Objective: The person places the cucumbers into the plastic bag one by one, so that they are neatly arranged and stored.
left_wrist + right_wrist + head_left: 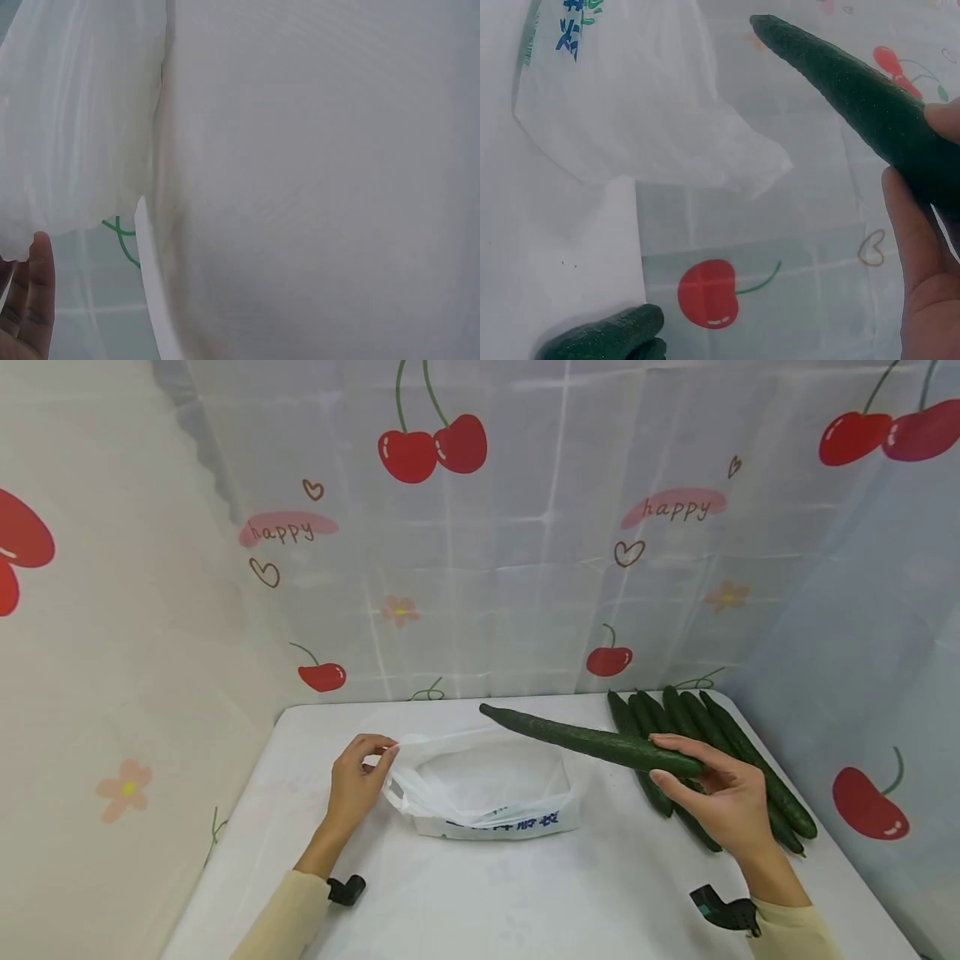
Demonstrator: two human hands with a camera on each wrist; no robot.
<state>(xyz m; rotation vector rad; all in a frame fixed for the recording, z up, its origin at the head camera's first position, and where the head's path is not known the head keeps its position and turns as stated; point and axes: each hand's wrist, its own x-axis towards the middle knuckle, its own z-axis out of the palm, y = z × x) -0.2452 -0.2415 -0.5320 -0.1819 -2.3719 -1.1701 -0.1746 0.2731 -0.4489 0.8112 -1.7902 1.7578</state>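
Holding one cucumber (pixel 577 740) aloft, we gripped its end in our right hand (pixel 723 795).
Its narrow tip pointed left, near the white plastic bag (pixel 495 828), whose left edge we pinched with our left hand (pixel 358 778); the bag lay on the white table (pixel 525 893), with more cucumbers (pixel 783 797) to its right.

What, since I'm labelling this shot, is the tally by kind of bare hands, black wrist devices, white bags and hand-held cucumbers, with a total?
Bare hands: 2, the left hand and the right hand
Black wrist devices: 2
White bag: 1
Held cucumber: 1
Total: 6
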